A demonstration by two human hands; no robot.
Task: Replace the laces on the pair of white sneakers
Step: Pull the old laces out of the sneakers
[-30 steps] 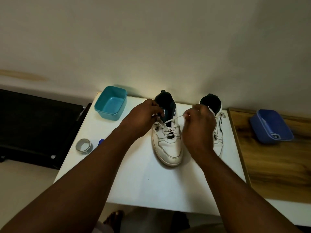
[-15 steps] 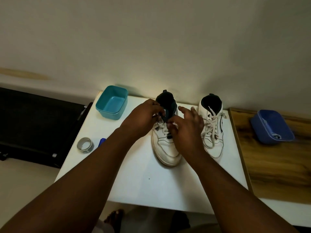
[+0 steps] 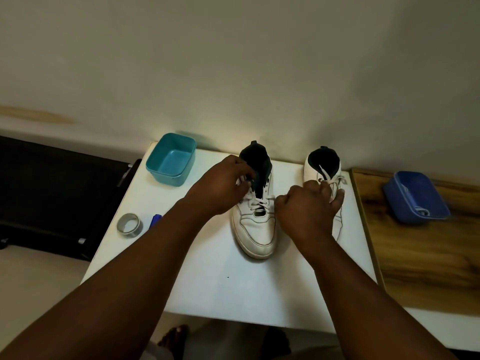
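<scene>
Two bare forearms reach across a white table toward a pair of white sneakers standing side by side, toes pointing at the person. The right hand lies over the lacing of the right sneaker, its fingers curled and pinching a white lace near the top eyelets; a loose lace end rises into the shoe's dark opening. The left hand grips the upper left side of the left sneaker, fingers curled at the dark tongue, where another lace crosses only the lower eyelets. That shoe's toe sits nearest the camera, near the middle of the table.

At the table's left edge lie a roll of grey tape and, just beside it, a small blue object partly hidden by the left arm. Farther back, at the rear left corner, a teal tub stands open with nothing visible inside. On the wooden surface to the right, a blue tub tilts toward the camera; something small and pale lies at its near wall, too dim to identify.
</scene>
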